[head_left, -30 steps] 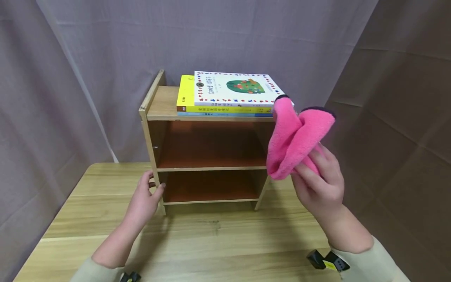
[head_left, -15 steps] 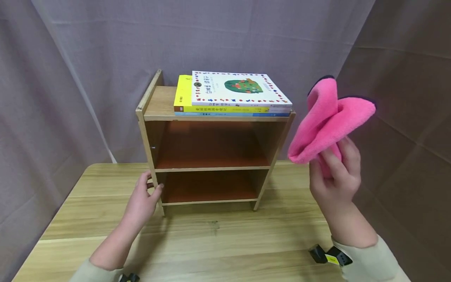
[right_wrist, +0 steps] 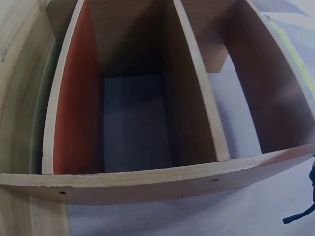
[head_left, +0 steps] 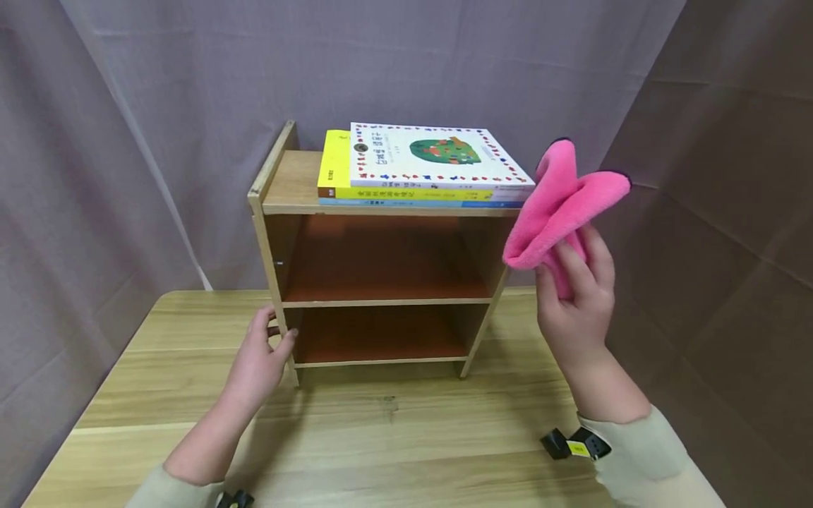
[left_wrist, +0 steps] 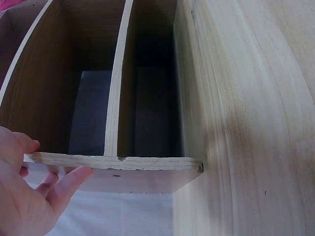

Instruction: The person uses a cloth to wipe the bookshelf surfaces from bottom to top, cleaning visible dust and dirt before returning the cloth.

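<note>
A small wooden shelf (head_left: 386, 303) stands on the table in the head view. My left hand (head_left: 259, 360) grips the lower front edge of its left side panel. In the left wrist view, the thumb and fingers of that left hand (left_wrist: 29, 182) lie on either side of the panel edge (left_wrist: 133, 162). My right hand (head_left: 579, 303) holds a folded pink cloth (head_left: 559, 212) with dark edging, raised beside the shelf's upper right corner. The cloth hides part of the right side panel. The right wrist view shows the shelf's side edge (right_wrist: 147, 177) but not the hand.
Stacked books lie on the shelf top: a white picture book (head_left: 438, 155) over a yellow book (head_left: 333, 162), with a blue one (head_left: 406, 202) beneath. The wooden table (head_left: 394, 444) extends in front. Grey curtains (head_left: 413, 63) hang behind and beside it.
My right hand first moved right, away from the shelf and slightly up, with the pink cloth. It has since come back left toward the shelf's corner. The left hand keeps its place.
</note>
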A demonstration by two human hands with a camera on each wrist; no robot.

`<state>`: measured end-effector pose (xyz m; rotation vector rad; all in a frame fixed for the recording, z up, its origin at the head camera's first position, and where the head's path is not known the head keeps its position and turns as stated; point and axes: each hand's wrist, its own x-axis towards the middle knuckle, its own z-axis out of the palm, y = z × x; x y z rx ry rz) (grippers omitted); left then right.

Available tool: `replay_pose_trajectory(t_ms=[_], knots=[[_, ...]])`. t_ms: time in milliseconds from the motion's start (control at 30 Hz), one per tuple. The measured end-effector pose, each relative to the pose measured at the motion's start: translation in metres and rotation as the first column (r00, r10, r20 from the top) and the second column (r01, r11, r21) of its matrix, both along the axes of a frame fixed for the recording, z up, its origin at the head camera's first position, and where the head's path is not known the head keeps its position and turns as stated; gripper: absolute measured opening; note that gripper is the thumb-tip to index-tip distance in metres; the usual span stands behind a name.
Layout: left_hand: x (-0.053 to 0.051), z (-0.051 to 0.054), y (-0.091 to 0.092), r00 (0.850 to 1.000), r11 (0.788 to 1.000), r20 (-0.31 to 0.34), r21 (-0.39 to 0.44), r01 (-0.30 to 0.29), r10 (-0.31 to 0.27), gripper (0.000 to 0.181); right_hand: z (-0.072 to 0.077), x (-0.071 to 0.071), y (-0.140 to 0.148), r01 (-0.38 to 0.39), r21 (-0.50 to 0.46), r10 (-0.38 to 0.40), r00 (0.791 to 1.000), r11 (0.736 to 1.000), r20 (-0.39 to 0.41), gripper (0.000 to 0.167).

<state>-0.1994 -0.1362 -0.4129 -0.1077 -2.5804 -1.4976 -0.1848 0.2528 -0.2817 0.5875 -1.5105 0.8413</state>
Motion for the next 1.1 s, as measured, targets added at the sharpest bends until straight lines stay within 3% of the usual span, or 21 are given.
replay_pose_trajectory(t_ms=[233, 467, 1100], knots=[[0.000, 0.000, 0.001, 1.000, 1.000, 0.005, 0.002, -0.001, 0.001, 0.044, -0.015, -0.018, 0.002, 0.029, 0.023, -0.031, 0.994, 0.999, 0.101, 0.045], [0.000, 0.000, 0.000, 1.000, 1.000, 0.006, 0.009, -0.002, 0.002, 0.045, -0.025, -0.033, 0.000, -0.015, 0.006, 0.013, 0.984, 1.000, 0.179, 0.044], [-0.001, -0.001, 0.000, 1.000, 1.000, -0.005, -0.012, -0.010, 0.010, 0.043, -0.043, -0.034, -0.008, 0.035, 0.015, -0.037, 0.977, 0.999, 0.209, 0.041]])
